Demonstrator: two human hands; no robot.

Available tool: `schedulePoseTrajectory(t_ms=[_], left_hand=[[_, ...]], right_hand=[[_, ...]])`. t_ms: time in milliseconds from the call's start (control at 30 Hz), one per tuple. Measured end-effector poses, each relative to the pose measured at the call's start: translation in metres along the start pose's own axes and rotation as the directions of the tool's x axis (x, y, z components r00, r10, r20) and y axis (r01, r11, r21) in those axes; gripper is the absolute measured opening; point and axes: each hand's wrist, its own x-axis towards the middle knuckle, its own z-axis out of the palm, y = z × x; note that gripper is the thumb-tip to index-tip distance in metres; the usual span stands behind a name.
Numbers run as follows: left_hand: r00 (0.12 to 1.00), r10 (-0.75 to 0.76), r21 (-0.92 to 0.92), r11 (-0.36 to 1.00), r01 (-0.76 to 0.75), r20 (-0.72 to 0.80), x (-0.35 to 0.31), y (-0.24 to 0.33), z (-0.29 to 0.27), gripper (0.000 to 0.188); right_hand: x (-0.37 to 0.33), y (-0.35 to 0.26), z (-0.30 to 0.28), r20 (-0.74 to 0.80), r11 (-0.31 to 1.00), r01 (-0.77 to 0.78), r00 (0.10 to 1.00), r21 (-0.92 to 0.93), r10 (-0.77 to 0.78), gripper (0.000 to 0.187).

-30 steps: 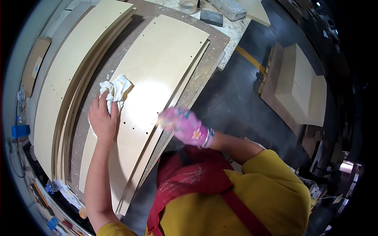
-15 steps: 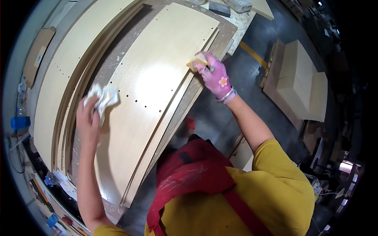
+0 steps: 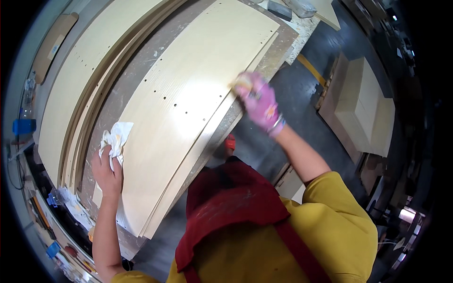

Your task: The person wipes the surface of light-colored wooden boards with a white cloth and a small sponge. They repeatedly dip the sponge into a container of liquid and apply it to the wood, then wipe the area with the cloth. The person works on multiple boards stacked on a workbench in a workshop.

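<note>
A pale wood-grain panel (image 3: pixel 188 66) with curved ends and several small drilled holes lies in front of me on top of another panel. My bare left hand (image 3: pixel 107 172) grips a crumpled white cloth (image 3: pixel 118 134) at the panel's left edge, near its lower end. At the right long edge is my right hand (image 3: pixel 259 101), in a pink glove with a flower print. Its fingers close round a small tan pad (image 3: pixel 242 85), pressed to or just over that edge; motion blurs both, so contact is unclear.
Curved panels (image 3: pixel 89 52) are stacked on the left of the brown worktable (image 3: pixel 144 56). A dark grey block (image 3: pixel 279 10) lies at the far end. Cardboard (image 3: pixel 363 104) stands on the floor to the right. Bottles and a blue container (image 3: pixel 23 126) line the left side.
My left hand has drawn the cloth nearer along the panel's left edge. The gloved right hand has slid a little nearer along the right edge. The whole view has shifted slightly.
</note>
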Motion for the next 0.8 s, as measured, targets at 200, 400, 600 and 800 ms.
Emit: schedulePoseTrajectory(t_ms=[200, 400, 600, 800], left_hand=[[1.000, -0.013, 0.017, 1.000, 0.014, -0.015, -0.004, -0.001, 0.001, 0.033], [0.999, -0.042, 0.009, 0.999, 0.042, -0.025, -0.003, 0.002, 0.000, 0.032], [0.996, -0.011, -0.025, 1.000, 0.009, -0.083, -0.003, 0.005, -0.002, 0.030], [0.990, -0.019, -0.037, 0.999, 0.014, -0.138, -0.005, 0.001, 0.003, 0.030]], right_hand=[[-0.067, -0.082, 0.047, 0.443, 0.958, -0.024, 0.890, 0.285, -0.110, 0.018], [-0.039, -0.050, 0.030, 0.084, 0.961, -0.219, 0.975, 0.168, 0.207, 0.020], [-0.113, -0.126, 0.084, 0.333, 0.964, 0.152, 0.917, 0.219, -0.220, 0.020], [-0.071, -0.096, 0.039, 0.112, 0.989, 0.144, 0.983, 0.025, -0.146, 0.018]])
